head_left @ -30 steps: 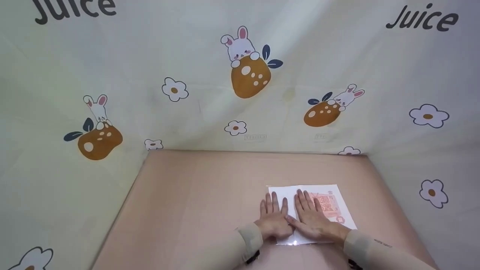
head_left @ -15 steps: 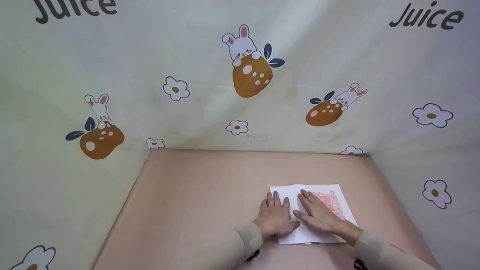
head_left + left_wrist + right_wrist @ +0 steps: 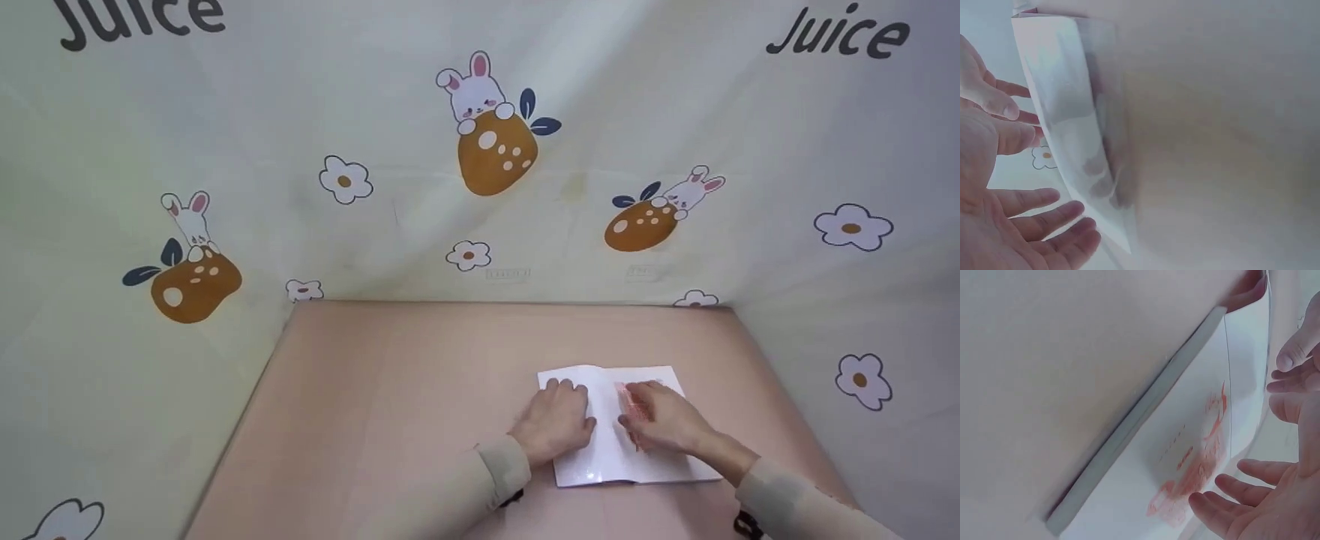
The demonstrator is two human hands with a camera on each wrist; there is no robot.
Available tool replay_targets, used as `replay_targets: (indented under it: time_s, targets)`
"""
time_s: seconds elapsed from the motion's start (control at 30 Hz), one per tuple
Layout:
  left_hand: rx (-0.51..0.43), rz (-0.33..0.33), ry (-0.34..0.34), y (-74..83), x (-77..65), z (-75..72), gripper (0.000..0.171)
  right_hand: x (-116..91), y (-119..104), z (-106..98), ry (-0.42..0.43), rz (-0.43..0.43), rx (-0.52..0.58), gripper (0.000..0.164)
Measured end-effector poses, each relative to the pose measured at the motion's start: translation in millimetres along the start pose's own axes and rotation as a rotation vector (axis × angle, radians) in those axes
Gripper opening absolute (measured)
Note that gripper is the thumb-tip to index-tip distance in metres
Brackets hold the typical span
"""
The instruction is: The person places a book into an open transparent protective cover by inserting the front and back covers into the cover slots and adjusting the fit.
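Observation:
A book (image 3: pixel 606 459) lies spread out on the table, its left side plain white and its right page bearing red print (image 3: pixel 1199 469). Over the white side is my left hand (image 3: pixel 553 421), back of the hand up. Its fingers look loosely bent in the left wrist view, with nothing held. My right hand (image 3: pixel 670 418) hovers over or touches the printed page; contact is unclear. In the right wrist view its fingers (image 3: pixel 1247 492) are relaxed and slightly bent, holding nothing. A clear plastic cover (image 3: pixel 1107 90) extends past the white side's edge.
The pinkish-tan table (image 3: pixel 390 390) reaches to the left and behind the book. Pale cloth walls (image 3: pixel 397 247) printed with rabbits, fruit and flowers enclose it at the back and both sides.
Both hands lay flatter on the book earlier, close together. My right hand has moved right, off the fold onto the printed page, and its fingers are now bent. My left fingers have bent too.

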State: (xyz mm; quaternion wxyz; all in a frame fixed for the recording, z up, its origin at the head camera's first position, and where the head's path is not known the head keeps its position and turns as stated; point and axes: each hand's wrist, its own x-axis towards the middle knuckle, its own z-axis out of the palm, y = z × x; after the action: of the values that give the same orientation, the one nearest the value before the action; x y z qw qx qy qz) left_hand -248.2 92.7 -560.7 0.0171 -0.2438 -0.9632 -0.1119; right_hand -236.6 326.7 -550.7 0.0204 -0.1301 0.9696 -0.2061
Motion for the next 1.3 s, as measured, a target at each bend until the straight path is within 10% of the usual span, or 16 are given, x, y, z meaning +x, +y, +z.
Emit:
replay_targets:
  time_s: [0.7, 1.3]
  targets:
    - [0.023, 0.103, 0.013, 44.5, 24.4, 3.4, 0.020, -1.8, 41.9, -32.0, 0.003, 0.353, -0.048, 0.060]
    - [0.142, 0.129, -0.107, 72.2, 20.4, 19.3, 0.020, -2.5, 58.5, -33.9, -0.111, 0.540, 0.114, 0.040]
